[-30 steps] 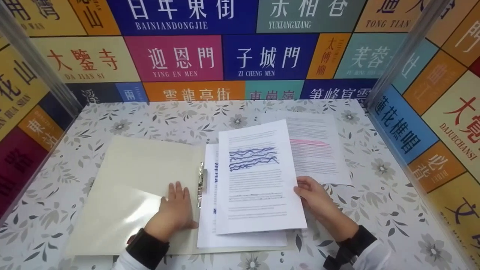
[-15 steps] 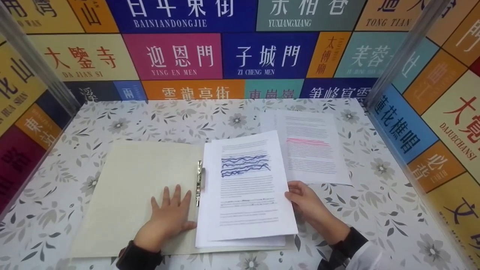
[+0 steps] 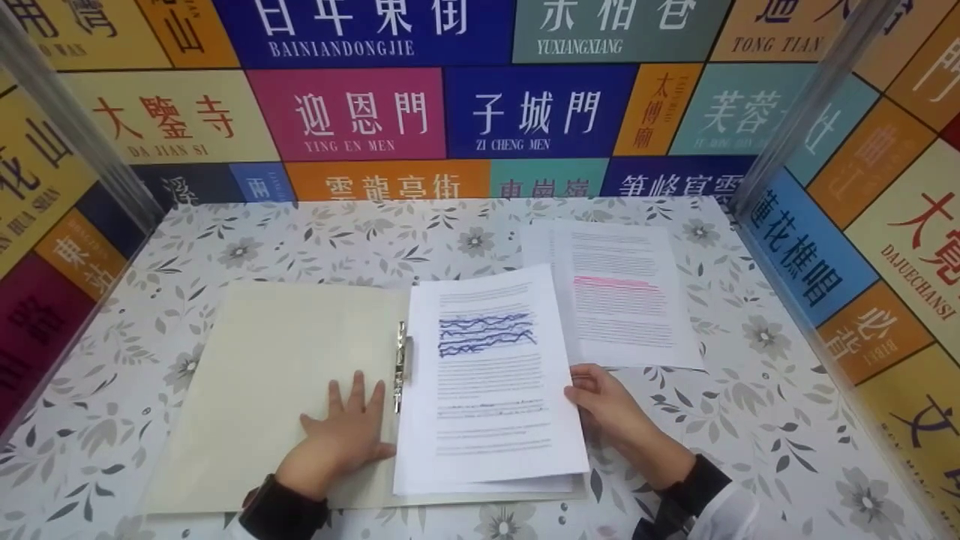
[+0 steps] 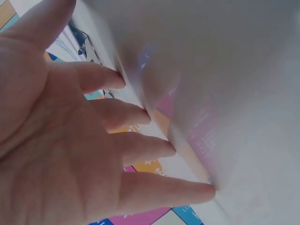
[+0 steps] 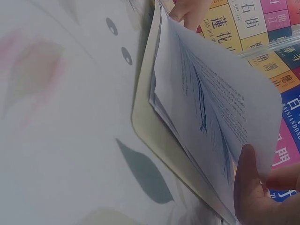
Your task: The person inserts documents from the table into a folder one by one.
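Observation:
A cream file folder (image 3: 277,345) lies opened flat on the table, with a metal clip (image 3: 400,367) along its spine. My left hand (image 3: 341,435) rests on the inside of its left cover, fingers spread, thumb at the spine. Between thumb and fingers, my right hand (image 3: 611,401) pinches the right edge of a printed sheet (image 3: 491,394) scribbled with blue lines. That sheet lies slightly askew over more paper (image 3: 405,465) on the folder's right side. In the right wrist view, the pinched sheet (image 5: 220,84) bends upward, its right edge raised off the papers beneath.
Behind the folder to the right lie loose printed sheets (image 3: 626,322), the top one marked in pink. The table (image 3: 337,240) has a floral cover. Colourful panels with Chinese lettering (image 3: 345,112) stand at the back and both sides.
The right hand has brought the blue-scribbled sheet left and toward me, over the papers in the folder. My left hand has shifted slightly left and spread its fingers.

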`<state>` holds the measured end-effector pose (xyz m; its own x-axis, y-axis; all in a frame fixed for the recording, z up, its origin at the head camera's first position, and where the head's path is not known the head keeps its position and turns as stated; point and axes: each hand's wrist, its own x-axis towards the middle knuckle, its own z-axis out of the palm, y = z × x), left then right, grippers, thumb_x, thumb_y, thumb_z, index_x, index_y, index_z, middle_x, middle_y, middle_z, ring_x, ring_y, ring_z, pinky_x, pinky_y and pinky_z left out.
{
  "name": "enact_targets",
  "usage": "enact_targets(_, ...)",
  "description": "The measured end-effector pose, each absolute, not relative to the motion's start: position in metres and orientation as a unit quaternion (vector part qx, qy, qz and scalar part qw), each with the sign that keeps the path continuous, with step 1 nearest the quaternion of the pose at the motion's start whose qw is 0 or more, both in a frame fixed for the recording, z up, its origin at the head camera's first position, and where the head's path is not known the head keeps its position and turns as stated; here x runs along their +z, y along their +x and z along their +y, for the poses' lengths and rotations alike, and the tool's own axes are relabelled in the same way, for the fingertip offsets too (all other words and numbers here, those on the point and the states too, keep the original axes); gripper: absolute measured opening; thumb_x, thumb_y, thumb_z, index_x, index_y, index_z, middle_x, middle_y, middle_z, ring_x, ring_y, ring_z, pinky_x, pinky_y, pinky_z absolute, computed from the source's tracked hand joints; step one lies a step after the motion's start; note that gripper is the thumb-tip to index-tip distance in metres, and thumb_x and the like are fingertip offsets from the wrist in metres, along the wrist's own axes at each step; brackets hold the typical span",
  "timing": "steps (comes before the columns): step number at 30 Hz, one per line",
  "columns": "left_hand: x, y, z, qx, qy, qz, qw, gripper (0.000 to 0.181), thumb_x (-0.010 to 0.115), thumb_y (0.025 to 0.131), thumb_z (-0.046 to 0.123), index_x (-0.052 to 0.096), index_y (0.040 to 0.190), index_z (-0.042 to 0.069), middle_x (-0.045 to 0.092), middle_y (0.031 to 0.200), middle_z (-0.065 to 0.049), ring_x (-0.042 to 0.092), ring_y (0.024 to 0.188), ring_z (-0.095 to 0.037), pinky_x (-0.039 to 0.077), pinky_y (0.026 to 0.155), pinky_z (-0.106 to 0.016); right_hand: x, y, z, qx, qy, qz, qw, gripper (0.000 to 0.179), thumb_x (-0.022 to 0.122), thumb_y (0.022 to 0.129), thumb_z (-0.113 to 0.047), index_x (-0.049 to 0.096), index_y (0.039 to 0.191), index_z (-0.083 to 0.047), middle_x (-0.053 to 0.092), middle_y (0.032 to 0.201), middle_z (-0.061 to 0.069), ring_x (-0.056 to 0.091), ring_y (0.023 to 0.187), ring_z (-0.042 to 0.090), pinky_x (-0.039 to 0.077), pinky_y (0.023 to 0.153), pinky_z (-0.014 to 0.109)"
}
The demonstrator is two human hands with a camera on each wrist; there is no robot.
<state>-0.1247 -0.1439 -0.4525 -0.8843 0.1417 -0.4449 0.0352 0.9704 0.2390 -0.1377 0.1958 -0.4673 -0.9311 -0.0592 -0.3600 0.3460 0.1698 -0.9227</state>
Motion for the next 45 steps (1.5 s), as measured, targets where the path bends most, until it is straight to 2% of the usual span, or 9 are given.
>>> enact_targets(13,-0.449,-0.125,-0.144,0.113,0.046,0.963,0.240,0.093,0.071,0.082,0.041,0.023,0.152,0.003,0.004,0.158,-0.030,-0.001,0.140,-0.059,0.010,0.093,-0.087,-0.468,-0.137,0.188,-0.636,0.085,0.746,0.178,0.040,0.051,0.096,-0.003,0.042,0.134,0.006,0.059,0.122,0.022,0.065,0.096,0.018,0.056,0.079,0.030)
enact_targets(24,-0.446,-0.125,-0.143,0.105,0.043,0.964,0.242,0.092,0.071,0.083,0.040,0.024,0.152,0.003,0.004,0.158,-0.030,-0.001,0.140,-0.059,0.011,0.094,-0.087,-0.468,-0.135,0.185,-0.596,0.073,0.779,0.180,0.038,0.055,0.093,-0.005,0.047,0.128,0.004,0.060,0.120,0.020,0.064,0.098,0.019,0.056,0.081,0.032)
enact_targets(28,-0.448,-0.126,-0.143,0.100,0.039,0.964,0.243,0.092,0.072,0.082,0.040,0.025,0.152,0.003,0.005,0.158,-0.030,-0.001,0.140,-0.059,0.011,0.093,-0.087,-0.470,-0.135,0.184,-0.527,0.044,0.836,0.146,0.037,0.060,0.091,-0.007,0.053,0.125,0.003,0.063,0.112,0.015,0.064,0.098,0.022,0.055,0.081,0.034)
enact_targets(34,-0.451,-0.127,-0.142,0.098,0.033,0.965,0.240,0.092,0.073,0.081,0.040,0.026,0.152,0.003,0.006,0.158,-0.030,0.000,0.140,-0.059,0.011,0.093,-0.087,-0.467,-0.132,0.183,-0.392,-0.011,0.914,0.105,0.035,0.063,0.092,-0.014,0.060,0.124,-0.003,0.062,0.094,0.003,0.056,0.083,0.014,0.049,0.071,0.029)
enact_targets(39,-0.450,-0.126,-0.141,0.101,0.036,0.966,0.235,0.092,0.073,0.081,0.040,0.027,0.151,0.003,0.007,0.158,-0.030,0.001,0.140,-0.059,0.012,0.093,-0.087,-0.462,-0.132,0.185,-0.316,-0.054,0.941,0.107,0.032,0.063,0.092,-0.021,0.065,0.120,-0.007,0.052,0.079,-0.001,0.047,0.072,0.013,0.038,0.060,0.026)
enact_targets(45,-0.450,-0.126,-0.140,0.099,0.038,0.967,0.234,0.093,0.073,0.081,0.041,0.027,0.151,0.003,0.007,0.158,-0.030,0.001,0.140,-0.059,0.012,0.093,-0.087,-0.461,-0.133,0.188,-0.303,-0.060,0.942,0.130,0.042,0.063,0.092,-0.024,0.061,0.130,-0.006,0.052,0.079,0.000,0.046,0.070,0.014,0.035,0.058,0.026)
